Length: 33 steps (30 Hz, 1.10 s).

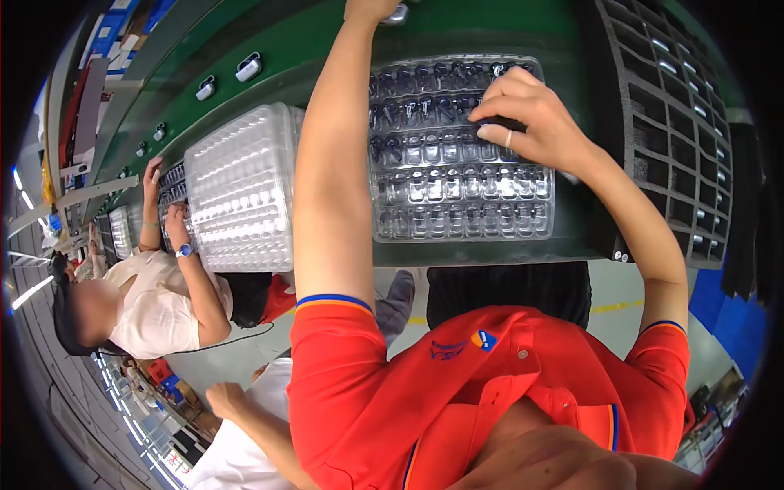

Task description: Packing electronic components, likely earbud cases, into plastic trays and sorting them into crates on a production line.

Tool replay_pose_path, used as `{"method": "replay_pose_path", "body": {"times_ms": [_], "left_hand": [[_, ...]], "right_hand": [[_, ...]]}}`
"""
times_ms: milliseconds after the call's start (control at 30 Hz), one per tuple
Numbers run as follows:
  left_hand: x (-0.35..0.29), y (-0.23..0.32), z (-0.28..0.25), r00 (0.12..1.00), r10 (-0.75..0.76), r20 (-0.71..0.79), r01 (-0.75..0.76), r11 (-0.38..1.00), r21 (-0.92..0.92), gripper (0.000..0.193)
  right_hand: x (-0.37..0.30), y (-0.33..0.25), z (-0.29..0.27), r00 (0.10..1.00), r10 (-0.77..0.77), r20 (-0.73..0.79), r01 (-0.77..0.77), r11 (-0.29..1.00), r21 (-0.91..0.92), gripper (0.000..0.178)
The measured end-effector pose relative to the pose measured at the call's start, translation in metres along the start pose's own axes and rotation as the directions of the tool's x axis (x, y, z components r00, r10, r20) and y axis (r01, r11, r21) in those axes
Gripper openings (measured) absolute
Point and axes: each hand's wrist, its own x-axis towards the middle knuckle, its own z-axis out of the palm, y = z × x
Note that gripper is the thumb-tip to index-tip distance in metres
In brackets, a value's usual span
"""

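A clear plastic tray [460, 235] with rows of moulded pockets lies in front of me on the green bench. Small dark parts [425, 79] fill its far rows, while the near rows show bare clear pockets. My right hand [531, 114], with a ring on one finger, is over the tray's right part. Its thumb and fingers are pinched together beside a dark piece, but I cannot make out what they hold. My left arm reaches across the tray's left edge. At the top rim my left hand [371, 10] is mostly cut off, close to a small silvery case [396, 15].
Left of my arm stands a stack of clear trays [245, 188]. Small open white cases [248, 67] sit along the green bench [490, 28]. At the right is a black divided foam box [670, 122]. A co-worker [163, 302] handles a tray at the left; another person's arm [253, 416] is beside me.
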Motion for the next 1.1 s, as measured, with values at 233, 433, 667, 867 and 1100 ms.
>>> {"method": "replay_pose_path", "body": {"times_ms": [233,433,667,867,1100], "left_hand": [[0.024,-0.054,0.012,0.989,-0.135,-0.067,0.139,0.989,0.048,0.048],[-0.032,0.004,-0.05,0.812,-0.522,0.26,0.427,0.229,-0.875,0.018],[-0.138,0.116,-0.064,0.909,0.077,0.411,0.329,0.473,-0.817,0.041],[-0.215,0.164,-0.04,0.938,0.236,0.256,0.104,0.511,-0.853,0.058],[-0.225,0.159,-0.042,0.967,0.168,0.193,0.073,0.539,-0.839,0.057]], "right_hand": [[-0.009,-0.008,0.016,0.999,0.037,-0.018,-0.038,0.996,-0.079,0.02],[0.001,-0.011,0.022,0.998,-0.035,0.055,0.043,0.986,-0.163,0.019],[0.002,-0.005,-0.021,0.906,0.355,-0.229,-0.28,0.911,0.302,0.029],[0.002,0.001,-0.024,0.897,0.436,-0.071,-0.317,0.749,0.582,0.027],[0.004,-0.013,-0.022,0.862,0.326,-0.388,-0.163,0.903,0.397,0.019]]}}
